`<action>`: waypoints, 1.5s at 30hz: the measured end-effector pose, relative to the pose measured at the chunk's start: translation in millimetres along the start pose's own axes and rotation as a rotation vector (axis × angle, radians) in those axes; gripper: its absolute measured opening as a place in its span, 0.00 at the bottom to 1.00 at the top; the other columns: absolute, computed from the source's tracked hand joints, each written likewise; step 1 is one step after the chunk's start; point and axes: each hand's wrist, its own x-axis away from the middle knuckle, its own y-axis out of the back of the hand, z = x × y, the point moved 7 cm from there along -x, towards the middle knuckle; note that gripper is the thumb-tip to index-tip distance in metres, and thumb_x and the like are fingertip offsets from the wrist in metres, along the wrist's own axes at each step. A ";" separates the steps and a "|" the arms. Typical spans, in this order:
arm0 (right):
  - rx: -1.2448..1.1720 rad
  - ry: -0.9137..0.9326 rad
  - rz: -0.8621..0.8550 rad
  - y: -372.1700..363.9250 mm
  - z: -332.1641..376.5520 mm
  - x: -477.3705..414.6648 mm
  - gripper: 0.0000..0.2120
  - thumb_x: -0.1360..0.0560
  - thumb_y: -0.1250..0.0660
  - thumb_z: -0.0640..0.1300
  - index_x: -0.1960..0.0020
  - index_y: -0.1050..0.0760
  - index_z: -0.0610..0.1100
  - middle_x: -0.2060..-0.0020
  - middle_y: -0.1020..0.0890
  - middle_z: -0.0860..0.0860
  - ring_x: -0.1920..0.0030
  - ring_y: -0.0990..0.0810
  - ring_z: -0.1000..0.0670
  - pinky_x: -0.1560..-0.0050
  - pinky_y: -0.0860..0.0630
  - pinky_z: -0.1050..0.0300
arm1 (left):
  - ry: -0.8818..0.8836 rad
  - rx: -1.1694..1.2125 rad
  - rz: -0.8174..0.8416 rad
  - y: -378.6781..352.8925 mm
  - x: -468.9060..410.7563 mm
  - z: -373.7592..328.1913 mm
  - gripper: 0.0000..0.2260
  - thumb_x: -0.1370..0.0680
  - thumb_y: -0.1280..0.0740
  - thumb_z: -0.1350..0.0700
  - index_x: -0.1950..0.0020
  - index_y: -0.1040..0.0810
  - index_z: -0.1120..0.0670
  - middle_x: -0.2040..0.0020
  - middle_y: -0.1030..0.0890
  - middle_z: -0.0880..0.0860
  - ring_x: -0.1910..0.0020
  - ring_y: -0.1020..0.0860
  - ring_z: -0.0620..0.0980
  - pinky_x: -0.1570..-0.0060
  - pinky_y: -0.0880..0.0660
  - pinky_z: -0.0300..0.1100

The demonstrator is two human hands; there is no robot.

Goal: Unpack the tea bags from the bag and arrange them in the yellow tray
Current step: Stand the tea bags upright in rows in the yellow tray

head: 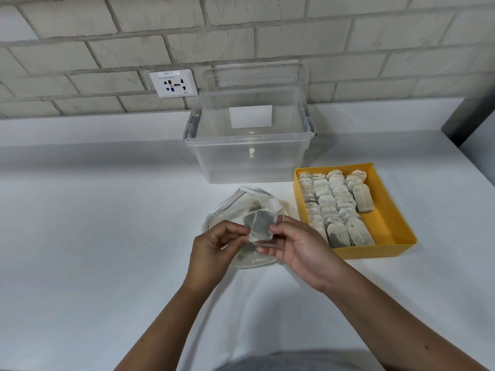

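Note:
A clear plastic bag (241, 204) lies crumpled on the white table, with a few tea bags showing dimly inside it. Just above it, both hands hold a tea bag (261, 226) between them: my left hand (214, 245) pinches its left edge and my right hand (297, 245) pinches its right edge. A second tea bag seems stuck behind the first. To the right stands the yellow tray (388, 226), with several tea bags (332, 204) packed in rows along its left and middle; its right strip is bare.
A clear plastic storage bin (249, 145) stands behind the bag against the brick wall, its lid leaning behind it. A wall socket (173, 83) sits to the left. The table's right edge (460, 145) runs close to the tray.

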 end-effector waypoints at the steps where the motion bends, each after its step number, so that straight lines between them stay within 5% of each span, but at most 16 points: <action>1: 0.023 0.006 -0.014 0.1 -0.3 -0.3 0.14 0.23 0.40 0.32 0.64 0.23 0.42 0.57 0.19 0.40 0.54 0.19 0.41 0.54 0.20 0.51 | 0.012 0.021 0.023 -1.9 -0.2 0.2 0.11 0.24 0.30 0.69 0.52 0.16 0.52 0.54 0.13 0.47 0.52 0.15 0.46 0.48 0.22 0.36; 3: 0.068 0.023 -0.039 2.2 -1.4 -0.7 0.16 0.22 0.41 0.30 0.66 0.24 0.42 0.59 0.18 0.40 0.57 0.18 0.43 0.54 0.21 0.52 | 0.044 0.073 0.059 -4.6 0.4 -0.3 0.14 0.21 0.35 0.70 0.46 0.16 0.54 0.50 0.13 0.48 0.49 0.15 0.46 0.47 0.22 0.36; 6: 0.209 0.056 -0.067 7.2 -2.3 -2.1 0.06 0.22 0.40 0.31 0.56 0.29 0.39 0.55 0.19 0.39 0.56 0.17 0.45 0.55 0.19 0.54 | 0.136 0.235 0.038 -6.8 1.1 -1.0 0.16 0.19 0.41 0.71 0.43 0.17 0.58 0.48 0.14 0.52 0.47 0.16 0.49 0.48 0.22 0.36; 13: 0.595 0.140 -0.083 7.1 -2.9 -2.1 0.09 0.21 0.38 0.35 0.60 0.33 0.41 0.61 0.26 0.43 0.57 0.23 0.48 0.52 0.20 0.55 | 0.453 0.484 -0.020 -15.2 -0.2 12.0 0.10 0.20 0.33 0.57 0.40 0.17 0.55 0.51 0.14 0.59 0.51 0.16 0.56 0.47 0.20 0.48; 18: 0.637 0.139 -0.071 6.1 -5.2 -1.7 0.10 0.21 0.38 0.36 0.60 0.33 0.41 0.62 0.23 0.45 0.61 0.20 0.52 0.51 0.20 0.50 | 0.453 0.373 0.061 -21.3 3.5 9.2 0.14 0.17 0.37 0.54 0.45 0.16 0.61 0.51 0.14 0.61 0.49 0.15 0.58 0.43 0.20 0.49; 22: 0.735 0.153 -0.074 1.0 1.0 -4.7 0.08 0.21 0.38 0.38 0.59 0.33 0.42 0.62 0.22 0.45 0.60 0.16 0.50 0.59 0.24 0.62 | 0.382 0.247 0.059 -20.0 -1.7 -0.7 0.10 0.22 0.30 0.52 0.48 0.15 0.58 0.55 0.14 0.55 0.55 0.15 0.52 0.45 0.19 0.54; 27: 0.912 0.211 -0.043 -11.7 14.4 -18.5 0.09 0.22 0.38 0.40 0.60 0.34 0.46 0.63 0.20 0.46 0.60 0.15 0.52 0.56 0.25 0.53 | 0.251 0.114 0.002 -4.7 -18.4 -14.6 0.08 0.25 0.26 0.49 0.52 0.15 0.52 0.57 0.14 0.53 0.58 0.17 0.51 0.46 0.20 0.57; 31: 1.054 0.334 -0.039 -23.4 30.6 -24.4 0.07 0.23 0.36 0.40 0.59 0.31 0.46 0.62 0.19 0.41 0.60 0.18 0.42 0.57 0.22 0.48 | 0.163 0.110 -0.057 7.2 -27.6 -22.1 0.05 0.25 0.26 0.52 0.53 0.15 0.52 0.58 0.14 0.54 0.58 0.17 0.54 0.50 0.19 0.50; 34: 1.123 0.432 -0.018 -25.8 35.1 -27.1 0.03 0.25 0.32 0.37 0.54 0.26 0.44 0.59 0.19 0.47 0.63 0.19 0.52 0.60 0.24 0.63 | 0.104 0.036 -0.115 17.2 -29.2 -20.4 0.02 0.24 0.27 0.58 0.52 0.16 0.52 0.58 0.14 0.48 0.60 0.17 0.47 0.56 0.23 0.35; 37: 1.330 0.462 -0.022 -21.0 25.3 -30.9 0.07 0.25 0.33 0.36 0.48 0.23 0.44 0.50 0.21 0.50 0.59 0.23 0.58 0.57 0.32 0.73 | 0.136 0.004 -0.162 22.2 -25.9 -11.2 0.03 0.24 0.27 0.60 0.53 0.17 0.53 0.59 0.14 0.48 0.59 0.16 0.47 0.53 0.22 0.38; 40: 1.484 0.374 0.009 -19.0 1.7 -35.1 0.08 0.24 0.33 0.41 0.45 0.22 0.43 0.47 0.22 0.51 0.50 0.22 0.53 0.49 0.30 0.65 | 0.279 0.265 -0.245 26.7 -23.1 0.2 0.03 0.25 0.26 0.59 0.53 0.18 0.57 0.61 0.16 0.54 0.58 0.19 0.50 0.45 0.20 0.51; 45: 1.638 0.205 -0.042 -15.9 -23.9 -43.7 0.21 0.31 0.27 0.55 0.44 0.25 0.45 0.48 0.25 0.51 0.49 0.24 0.50 0.51 0.27 0.56 | 0.336 0.223 -0.232 29.6 -25.0 5.5 0.02 0.24 0.28 0.60 0.56 0.20 0.55 0.61 0.18 0.56 0.59 0.19 0.51 0.47 0.21 0.51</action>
